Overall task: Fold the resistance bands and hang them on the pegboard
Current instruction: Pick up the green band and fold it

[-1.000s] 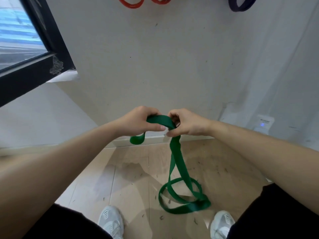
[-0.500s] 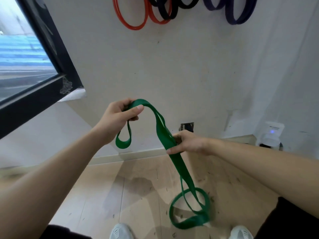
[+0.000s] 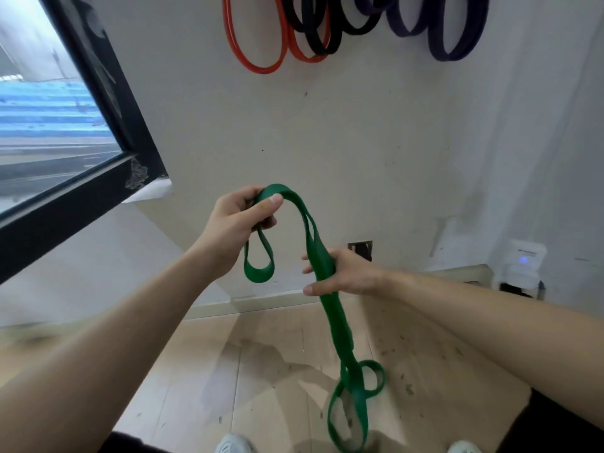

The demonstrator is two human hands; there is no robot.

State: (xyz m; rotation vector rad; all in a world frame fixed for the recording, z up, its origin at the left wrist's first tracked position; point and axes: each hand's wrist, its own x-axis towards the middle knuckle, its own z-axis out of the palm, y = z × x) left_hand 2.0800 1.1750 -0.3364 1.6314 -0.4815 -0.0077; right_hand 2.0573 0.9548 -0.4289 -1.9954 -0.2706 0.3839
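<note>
- We face a pale wall (image 3: 359,142) that fills most of the view, marked with small dark specks.
- Below it we see a light wooden floor (image 3: 261,371), scattered with dark bits.
- At the left, a black window frame (image 3: 108,103) runs at a slant, with blue and grey beyond the glass.
- The green band (image 3: 330,308) is in front of the wall, held up between the two hands. It arches over from the left hand, runs down through the right hand, and its lower loops dangle, blurred, above the floor between the shoes.
- High on the wall hang the orange bands (image 3: 258,67), then the black bands (image 3: 323,44) overlapping them, then the purple bands (image 3: 454,53) to the right; their tops are cut off by the picture's edge.
- The left hand (image 3: 235,223) is the higher one. Its fingers are curled round the green band and the thumb presses on top; a short loop hangs beneath it.
- The right hand (image 3: 346,273) is lower, its thumb and fingers nearly straight and parted, with the band lying in the fork between them.
- A white device (image 3: 523,266) with a blue light sits low in the right corner.
- Two white shoes (image 3: 233,444) peek in at the bottom edge.
- A dark wall socket (image 3: 361,250) shows just behind the right hand.
</note>
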